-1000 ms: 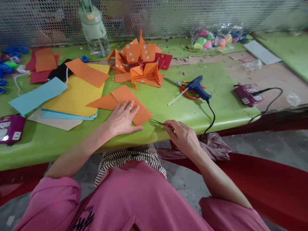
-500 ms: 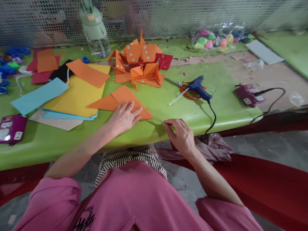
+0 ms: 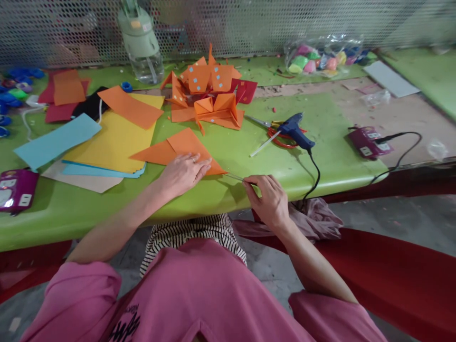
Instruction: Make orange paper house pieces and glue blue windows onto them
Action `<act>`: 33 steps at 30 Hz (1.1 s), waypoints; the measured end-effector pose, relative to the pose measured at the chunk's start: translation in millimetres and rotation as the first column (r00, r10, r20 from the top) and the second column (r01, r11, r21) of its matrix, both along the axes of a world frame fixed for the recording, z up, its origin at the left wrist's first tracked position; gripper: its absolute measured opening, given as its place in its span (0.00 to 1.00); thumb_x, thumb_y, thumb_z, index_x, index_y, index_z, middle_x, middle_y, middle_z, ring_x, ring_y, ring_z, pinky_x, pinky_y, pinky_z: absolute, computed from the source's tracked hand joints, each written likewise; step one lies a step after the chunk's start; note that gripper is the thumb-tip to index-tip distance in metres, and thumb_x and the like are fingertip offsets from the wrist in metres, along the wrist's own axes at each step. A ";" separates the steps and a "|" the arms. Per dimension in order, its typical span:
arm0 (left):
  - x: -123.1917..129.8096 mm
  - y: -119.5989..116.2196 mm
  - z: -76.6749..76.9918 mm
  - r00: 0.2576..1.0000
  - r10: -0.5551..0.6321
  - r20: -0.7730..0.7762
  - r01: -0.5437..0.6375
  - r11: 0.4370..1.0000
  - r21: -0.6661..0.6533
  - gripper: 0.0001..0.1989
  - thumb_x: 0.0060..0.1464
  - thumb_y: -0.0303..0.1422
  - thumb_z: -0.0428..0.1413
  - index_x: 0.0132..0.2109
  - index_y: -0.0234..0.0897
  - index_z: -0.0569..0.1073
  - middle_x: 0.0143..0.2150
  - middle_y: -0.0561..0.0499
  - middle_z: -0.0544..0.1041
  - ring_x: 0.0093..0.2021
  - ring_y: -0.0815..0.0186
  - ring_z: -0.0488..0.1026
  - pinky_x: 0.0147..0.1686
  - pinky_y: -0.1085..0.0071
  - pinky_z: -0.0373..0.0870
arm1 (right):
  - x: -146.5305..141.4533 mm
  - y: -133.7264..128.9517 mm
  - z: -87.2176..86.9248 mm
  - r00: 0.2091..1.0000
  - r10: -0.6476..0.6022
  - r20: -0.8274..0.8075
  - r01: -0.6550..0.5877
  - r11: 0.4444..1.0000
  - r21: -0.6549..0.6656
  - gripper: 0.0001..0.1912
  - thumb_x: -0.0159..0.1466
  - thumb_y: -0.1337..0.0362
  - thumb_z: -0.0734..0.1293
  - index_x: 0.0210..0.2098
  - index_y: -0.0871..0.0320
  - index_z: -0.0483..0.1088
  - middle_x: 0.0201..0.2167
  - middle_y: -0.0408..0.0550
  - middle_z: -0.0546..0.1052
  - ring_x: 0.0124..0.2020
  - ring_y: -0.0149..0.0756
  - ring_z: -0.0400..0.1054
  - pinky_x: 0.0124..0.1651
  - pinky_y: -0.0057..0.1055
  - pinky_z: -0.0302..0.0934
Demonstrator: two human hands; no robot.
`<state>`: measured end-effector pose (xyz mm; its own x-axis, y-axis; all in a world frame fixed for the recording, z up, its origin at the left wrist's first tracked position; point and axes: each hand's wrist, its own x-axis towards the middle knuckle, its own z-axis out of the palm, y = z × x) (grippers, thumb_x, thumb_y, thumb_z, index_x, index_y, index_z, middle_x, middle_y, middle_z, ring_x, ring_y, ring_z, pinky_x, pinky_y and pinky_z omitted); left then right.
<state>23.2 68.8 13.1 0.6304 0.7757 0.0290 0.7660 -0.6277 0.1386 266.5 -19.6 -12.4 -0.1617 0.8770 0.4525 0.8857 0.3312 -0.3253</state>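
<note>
A folded orange paper (image 3: 188, 141) lies on the green tabletop in front of me. My left hand (image 3: 183, 175) rests flat on its lower part, fingers stretched out, a ring on one of them. My right hand (image 3: 267, 197) is closed around thin metal tweezers (image 3: 235, 177). Their prongs reach the right-hand point of the paper; whether they grip it is too small to tell. Behind the paper stand folded orange paper pieces (image 3: 215, 111) with small light-blue squares on them.
Right of the paper lie a blue glue gun (image 3: 294, 129) with a cord and scissors (image 3: 258, 121). Yellow sheets (image 3: 110, 147) and a light-blue strip (image 3: 59, 141) lie left. A bottle (image 3: 141, 50) stands behind, a bag of coloured lumps (image 3: 313, 59) at back right, a purple box (image 3: 370, 141) at right.
The tweezer prongs, visibly apart before, now look closer together at the paper's point. My left hand has slid slightly down on the paper, with its fingers still stretched out.
</note>
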 end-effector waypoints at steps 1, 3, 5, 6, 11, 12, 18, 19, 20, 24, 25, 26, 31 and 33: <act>0.0 -0.9 -0.3 1.000 0.001 -0.008 -0.001 1.000 0.007 0.23 0.73 0.38 0.42 0.66 0.36 0.72 0.62 0.37 0.76 0.63 0.55 0.74 0.65 0.56 0.67 | -0.3 0.1 0.3 1.000 -0.007 0.008 0.007 1.000 -0.008 0.07 0.71 0.64 0.63 0.40 0.54 0.74 0.36 0.50 0.82 0.37 0.42 0.74 0.42 0.38 0.66; -0.1 -2.8 -0.9 1.000 -0.001 -0.025 0.002 1.000 0.019 0.24 0.73 0.39 0.42 0.66 0.37 0.71 0.63 0.36 0.75 0.64 0.54 0.73 0.64 0.55 0.67 | -1.3 0.0 0.2 0.999 -0.021 0.029 0.021 1.000 0.000 0.07 0.71 0.64 0.63 0.40 0.54 0.74 0.36 0.50 0.82 0.37 0.42 0.74 0.42 0.38 0.66; -0.1 -4.9 -1.0 0.999 -0.006 -0.034 0.007 1.000 0.026 0.24 0.73 0.40 0.42 0.66 0.37 0.71 0.64 0.36 0.74 0.65 0.53 0.72 0.64 0.55 0.68 | -2.8 0.1 -1.0 0.999 -0.032 0.043 0.031 0.999 0.029 0.07 0.72 0.65 0.63 0.40 0.55 0.74 0.36 0.51 0.82 0.38 0.42 0.74 0.42 0.38 0.66; -0.1 -6.0 -0.9 0.999 -0.010 -0.036 0.011 1.000 0.029 0.24 0.73 0.40 0.41 0.66 0.38 0.71 0.64 0.36 0.74 0.65 0.53 0.72 0.64 0.54 0.68 | -3.9 0.2 -1.9 0.998 -0.035 0.046 0.033 0.999 0.037 0.08 0.72 0.65 0.62 0.40 0.55 0.74 0.36 0.51 0.82 0.38 0.42 0.74 0.42 0.38 0.66; -3.2 -14.2 -2.1 0.998 -0.047 -0.031 0.048 0.999 0.024 0.25 0.73 0.41 0.40 0.67 0.40 0.70 0.65 0.36 0.73 0.64 0.52 0.72 0.63 0.53 0.68 | -12.4 1.6 -6.9 1.000 -0.012 0.024 0.013 0.999 -0.033 0.07 0.72 0.63 0.63 0.40 0.53 0.73 0.34 0.49 0.81 0.36 0.41 0.73 0.41 0.37 0.66; -4.7 -16.9 -3.7 0.998 -0.056 -0.033 0.057 0.998 0.024 0.25 0.73 0.41 0.40 0.67 0.39 0.70 0.65 0.36 0.73 0.65 0.51 0.72 0.63 0.53 0.68 | -14.7 2.0 -7.5 1.000 -0.014 0.026 0.016 0.999 -0.042 0.07 0.72 0.62 0.63 0.39 0.53 0.74 0.34 0.49 0.81 0.36 0.41 0.73 0.41 0.37 0.66; -17.4 -37.6 -21.6 0.992 -0.128 -0.011 0.129 0.989 0.073 0.33 0.69 0.51 0.43 0.71 0.37 0.63 0.73 0.35 0.62 0.72 0.46 0.61 0.69 0.47 0.58 | -19.6 6.4 -6.3 0.995 -0.037 0.095 0.040 0.998 -0.037 0.09 0.72 0.60 0.64 0.38 0.54 0.74 0.34 0.50 0.80 0.37 0.42 0.70 0.41 0.37 0.65; -19.4 -40.4 -24.3 0.990 -0.143 -0.007 0.143 0.987 0.072 0.35 0.68 0.53 0.44 0.72 0.37 0.61 0.73 0.35 0.61 0.73 0.46 0.59 0.70 0.47 0.55 | -17.2 6.9 -5.4 0.995 -0.020 0.099 0.025 0.999 -0.046 0.09 0.72 0.59 0.64 0.39 0.54 0.74 0.35 0.51 0.80 0.38 0.42 0.71 0.42 0.38 0.66; -21.0 -42.6 -26.5 0.988 -0.155 -0.006 0.156 0.986 0.067 0.37 0.66 0.55 0.45 0.72 0.37 0.60 0.74 0.35 0.60 0.73 0.46 0.57 0.71 0.46 0.53 | -13.9 7.1 -4.5 0.995 -0.004 0.096 0.009 0.998 -0.060 0.09 0.71 0.59 0.64 0.40 0.55 0.74 0.36 0.51 0.80 0.39 0.43 0.71 0.44 0.39 0.66; -25.0 -45.4 -30.9 0.984 -0.175 -0.020 0.175 0.984 0.018 0.43 0.61 0.61 0.47 0.73 0.41 0.57 0.76 0.35 0.55 0.75 0.42 0.53 0.72 0.44 0.47 | 1.1 4.8 -1.5 0.998 0.024 0.050 -0.017 0.992 -0.125 0.09 0.71 0.59 0.65 0.42 0.54 0.77 0.36 0.51 0.80 0.39 0.43 0.71 0.44 0.40 0.66; -25.4 -45.2 -31.4 0.983 -0.180 -0.024 0.180 0.984 0.008 0.44 0.60 0.62 0.48 0.74 0.43 0.57 0.76 0.35 0.54 0.75 0.41 0.52 0.72 0.43 0.46 | 3.1 4.0 -1.2 0.999 0.021 0.039 -0.016 0.991 -0.132 0.10 0.71 0.59 0.64 0.41 0.54 0.77 0.35 0.51 0.79 0.38 0.43 0.71 0.43 0.39 0.66; -25.7 -44.9 -31.9 0.982 -0.185 -0.027 0.185 0.983 0.000 0.44 0.59 0.63 0.49 0.74 0.45 0.56 0.77 0.35 0.52 0.75 0.40 0.51 0.72 0.42 0.45 | 3.8 3.5 -1.1 0.999 0.020 0.031 -0.016 0.991 -0.135 0.11 0.72 0.59 0.63 0.40 0.54 0.77 0.34 0.51 0.79 0.37 0.42 0.71 0.42 0.39 0.66; -26.8 -44.4 -35.5 0.976 -0.213 -0.042 0.213 0.977 -0.005 0.47 0.55 0.64 0.52 0.75 0.49 0.54 0.77 0.35 0.49 0.76 0.37 0.48 0.71 0.40 0.44 | -5.5 7.3 -3.5 0.999 0.034 0.034 -0.029 0.991 -0.129 0.13 0.73 0.60 0.62 0.40 0.53 0.78 0.35 0.51 0.80 0.38 0.41 0.71 0.43 0.38 0.67; -27.6 -44.5 -36.2 0.973 -0.228 -0.044 0.228 0.974 0.003 0.47 0.55 0.64 0.52 0.75 0.48 0.54 0.77 0.33 0.49 0.75 0.36 0.48 0.71 0.39 0.44 | -8.6 10.4 -4.6 0.998 0.056 0.039 -0.051 0.991 -0.126 0.14 0.73 0.60 0.61 0.41 0.54 0.78 0.37 0.51 0.80 0.39 0.41 0.71 0.44 0.37 0.67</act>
